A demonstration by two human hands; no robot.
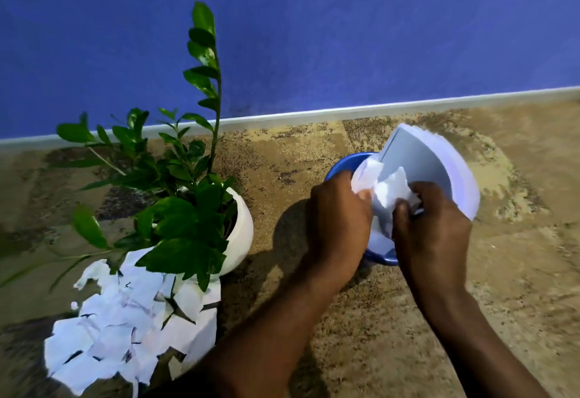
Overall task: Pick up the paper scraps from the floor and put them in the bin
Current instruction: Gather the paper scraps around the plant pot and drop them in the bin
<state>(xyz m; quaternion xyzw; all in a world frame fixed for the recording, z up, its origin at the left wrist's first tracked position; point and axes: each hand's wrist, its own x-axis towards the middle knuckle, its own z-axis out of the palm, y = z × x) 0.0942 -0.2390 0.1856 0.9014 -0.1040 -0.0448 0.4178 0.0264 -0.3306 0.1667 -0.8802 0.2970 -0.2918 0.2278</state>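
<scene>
Blue wall point(345, 36) with white skirting point(314, 113) at the back, and a speckled tan floor point(408, 319). Left: leafy plant point(188, 162) in a round white pot point(243, 228), one tall stem upright, leaves overhanging a pile of scraps point(125, 328). The pile lies on the floor against the pot's near side, its long axis running toward the lower left. Right: blue bin point(342, 162), well apart from the pile, its white lid point(433, 168) tipped up on edge and blurred, apparently a swing lid. Over the bin's mouth, left hand point(339, 218) and right hand point(433, 234) are side by side. Their fingers are curled round crumpled paper scraps point(389, 190), a bunched wad sticking upward.
</scene>
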